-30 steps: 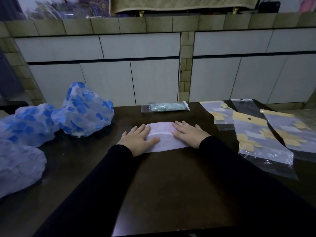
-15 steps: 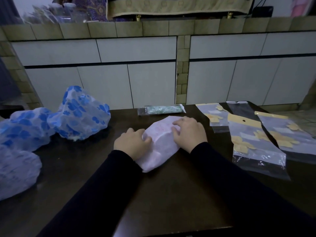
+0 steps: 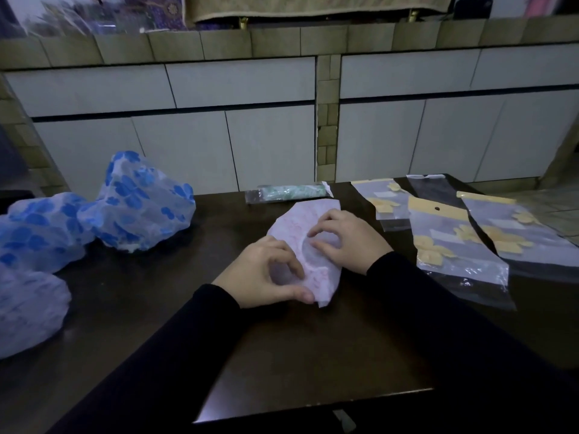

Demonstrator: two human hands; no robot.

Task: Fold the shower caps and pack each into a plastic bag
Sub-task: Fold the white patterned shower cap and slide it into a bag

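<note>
Left hand (image 3: 266,274) pinches the near end of the pale pink, half-folded plastic shower cap (image 3: 310,245); right hand (image 3: 347,239) pinches its middle, just beyond. It lies on the dark wooden table (image 3: 282,355), long axis slanting from near the left hand up and away. Clear yellow-topped plastic bags (image 3: 451,242) wait to the right, nearer the right hand. Puffy blue-flowered caps (image 3: 138,205) sit left; a packed green cap bag (image 3: 288,192) lies beyond. Nothing blocks the way.

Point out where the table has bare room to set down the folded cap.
Bare tabletop shows along the near edge and between the pink cap and the blue-flowered caps. The right side is crowded with plastic bags; a packed green cap lies behind.
</note>
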